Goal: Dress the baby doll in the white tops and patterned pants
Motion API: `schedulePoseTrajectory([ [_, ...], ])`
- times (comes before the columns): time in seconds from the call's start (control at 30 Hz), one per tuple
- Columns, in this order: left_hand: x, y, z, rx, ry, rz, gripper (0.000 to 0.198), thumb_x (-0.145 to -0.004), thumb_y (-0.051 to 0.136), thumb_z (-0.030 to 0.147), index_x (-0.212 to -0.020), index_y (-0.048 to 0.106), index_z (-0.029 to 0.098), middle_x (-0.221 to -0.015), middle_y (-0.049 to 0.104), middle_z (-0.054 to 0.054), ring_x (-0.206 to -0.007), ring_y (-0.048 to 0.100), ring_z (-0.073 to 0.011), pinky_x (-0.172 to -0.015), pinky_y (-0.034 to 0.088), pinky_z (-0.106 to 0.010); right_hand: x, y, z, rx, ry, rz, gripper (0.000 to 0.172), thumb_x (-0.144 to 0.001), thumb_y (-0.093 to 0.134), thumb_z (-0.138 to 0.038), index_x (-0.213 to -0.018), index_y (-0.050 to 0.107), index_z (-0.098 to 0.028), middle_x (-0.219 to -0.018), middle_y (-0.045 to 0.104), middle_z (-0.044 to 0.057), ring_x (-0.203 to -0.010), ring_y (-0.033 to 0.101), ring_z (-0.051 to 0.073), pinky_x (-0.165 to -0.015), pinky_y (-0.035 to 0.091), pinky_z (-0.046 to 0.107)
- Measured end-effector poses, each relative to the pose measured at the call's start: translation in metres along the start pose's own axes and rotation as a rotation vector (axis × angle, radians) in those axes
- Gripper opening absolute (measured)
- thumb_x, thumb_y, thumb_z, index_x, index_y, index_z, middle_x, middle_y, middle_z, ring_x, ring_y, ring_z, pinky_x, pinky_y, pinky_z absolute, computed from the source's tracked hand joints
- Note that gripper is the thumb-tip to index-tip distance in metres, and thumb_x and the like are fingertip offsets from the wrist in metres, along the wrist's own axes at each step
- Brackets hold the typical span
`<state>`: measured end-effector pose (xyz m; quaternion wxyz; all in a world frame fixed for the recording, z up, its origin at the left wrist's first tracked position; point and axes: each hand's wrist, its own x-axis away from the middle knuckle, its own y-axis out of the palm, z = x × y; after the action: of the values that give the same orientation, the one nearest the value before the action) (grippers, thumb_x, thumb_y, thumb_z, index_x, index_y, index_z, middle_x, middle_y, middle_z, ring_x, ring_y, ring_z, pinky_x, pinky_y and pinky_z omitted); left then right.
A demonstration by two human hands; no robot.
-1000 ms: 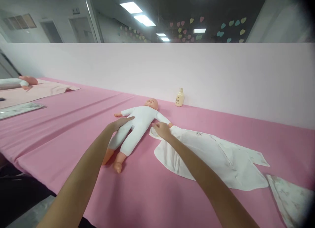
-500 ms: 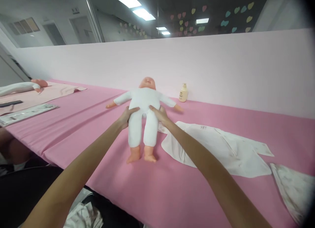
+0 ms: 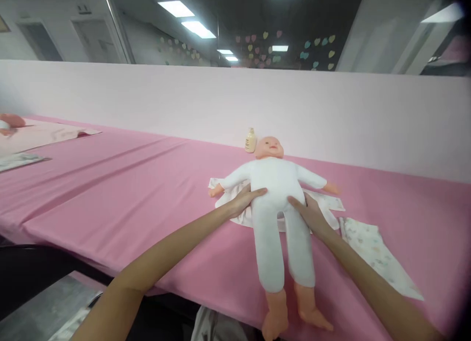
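Observation:
A baby doll (image 3: 275, 184) with a white cloth body and bare plastic head, hands and feet is face up, feet toward me. My left hand (image 3: 246, 199) grips its hip on the left side, thumb over the front. On the opposite hip, my right hand (image 3: 309, 213) holds on the same way. The fingers of both hands are partly hidden behind the body. Under the doll's torso and arms a white baby shirt (image 3: 329, 202) is spread out, mostly covered. Whether the doll rests fully on it I cannot tell.
A yellowish pump bottle (image 3: 250, 141) stands by the wall near the doll's head. Folded patterned baby clothing (image 3: 375, 252) lies at the right on the pink table cover (image 3: 128, 184). Far left are another doll (image 3: 13, 120) and a pale pink cloth (image 3: 44, 135).
Both hands have carried the doll rightward, from beside the shirt to over it. The camera view has turned right too, and the doll now appears larger and nearer.

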<state>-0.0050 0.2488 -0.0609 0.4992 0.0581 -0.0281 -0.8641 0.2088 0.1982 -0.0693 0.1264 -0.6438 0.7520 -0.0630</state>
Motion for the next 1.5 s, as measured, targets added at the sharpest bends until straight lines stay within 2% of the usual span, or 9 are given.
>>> schedulePoseTrajectory([
  [0.17,-0.026,0.019,-0.024,0.089,-0.05,-0.02,0.06,-0.073,0.067,0.046,-0.124,0.049,0.018,-0.13,0.054,-0.014,-0.119,0.052,-0.0303,-0.096,0.046,-0.037,-0.002,-0.017,0.025,-0.027,0.038,0.023,0.05,-0.079,0.061,-0.051,-0.117,0.055,-0.018,-0.117,0.063,0.01,-0.101,0.063,0.024,-0.081,0.055,0.034],
  [0.43,-0.045,0.003,-0.044,0.054,-0.107,0.007,0.056,-0.074,0.066,0.046,-0.12,0.051,0.017,-0.123,0.059,-0.014,-0.113,0.055,-0.0284,-0.093,0.048,-0.038,-0.016,-0.01,0.041,-0.044,0.086,-0.122,0.051,-0.082,0.056,-0.052,-0.12,0.052,-0.018,-0.118,0.062,0.011,-0.1,0.062,0.024,-0.08,0.054,0.035],
  [0.57,-0.047,-0.008,-0.042,-0.032,-0.143,-0.047,0.052,-0.076,0.063,0.05,-0.115,0.052,0.016,-0.117,0.061,-0.015,-0.107,0.059,-0.0276,-0.085,0.051,-0.034,-0.019,-0.007,0.039,0.378,-0.006,0.078,0.052,-0.081,0.056,-0.045,-0.122,0.05,-0.015,-0.121,0.057,0.015,-0.111,0.055,0.029,-0.091,0.047,0.044],
  [0.67,-0.047,-0.019,-0.039,-0.128,-0.216,-0.095,0.054,-0.075,0.06,0.056,-0.111,0.054,0.017,-0.109,0.062,-0.015,-0.097,0.062,-0.0275,-0.073,0.053,-0.031,-0.035,0.008,0.017,0.792,-0.347,0.24,0.051,-0.081,0.052,-0.028,-0.129,0.044,-0.012,-0.134,0.045,0.017,-0.126,0.039,0.031,-0.101,0.037,0.047],
  [0.83,-0.051,-0.026,-0.049,-0.149,-0.241,-0.095,0.062,-0.076,0.057,0.059,-0.121,0.049,0.017,-0.113,0.059,-0.016,-0.087,0.063,-0.0264,-0.06,0.053,-0.032,-0.106,0.075,-0.021,1.037,-0.665,-0.181,0.05,-0.075,0.05,-0.013,-0.125,0.048,-0.011,-0.131,0.049,0.017,-0.124,0.041,0.027,-0.103,0.032,0.043],
  [0.97,-0.053,-0.025,-0.06,-0.212,-0.228,-0.057,0.066,-0.078,0.053,0.061,-0.122,0.048,0.011,-0.108,0.06,-0.017,-0.083,0.064,-0.0244,-0.066,0.054,-0.034,-0.151,0.129,-0.011,1.138,-0.591,-0.484,0.045,-0.064,0.06,-0.007,-0.108,0.058,-0.013,-0.111,0.062,0.015,-0.104,0.056,0.027,-0.094,0.036,0.042],
  [1.27,-0.056,-0.043,-0.043,-0.378,-0.215,-0.21,0.054,-0.079,0.054,0.054,-0.12,0.055,0.018,-0.119,0.06,-0.01,-0.096,0.062,-0.0226,-0.077,0.05,-0.032,-0.169,0.115,0.008,0.698,-0.479,-0.112,0.026,-0.068,0.06,-0.026,-0.092,0.05,-0.019,-0.084,0.063,0.002,-0.075,0.058,0.018,-0.065,0.043,0.028],
  [1.4,-0.076,-0.067,-0.05,-0.832,-0.007,0.191,0.036,-0.083,0.048,0.039,-0.108,0.061,0.017,-0.108,0.063,-0.008,-0.099,0.057,-0.0226,-0.086,0.045,-0.034,-0.166,0.106,0.007,0.389,-0.536,0.02,0.037,-0.065,0.063,-0.031,-0.098,0.049,-0.021,-0.086,0.063,0.001,-0.077,0.059,0.02,-0.068,0.046,0.031],
  [1.5,-0.095,-0.079,-0.059,-1.238,-0.061,0.502,0.045,-0.077,0.056,0.038,-0.116,0.055,0.015,-0.119,0.056,-0.013,-0.114,0.048,-0.0287,-0.094,0.039,-0.04,-0.158,0.108,0.005,0.395,-0.732,0.018,0.053,-0.073,0.055,-0.024,-0.124,0.042,-0.019,-0.112,0.059,0.008,-0.099,0.057,0.022,-0.084,0.045,0.033],
])
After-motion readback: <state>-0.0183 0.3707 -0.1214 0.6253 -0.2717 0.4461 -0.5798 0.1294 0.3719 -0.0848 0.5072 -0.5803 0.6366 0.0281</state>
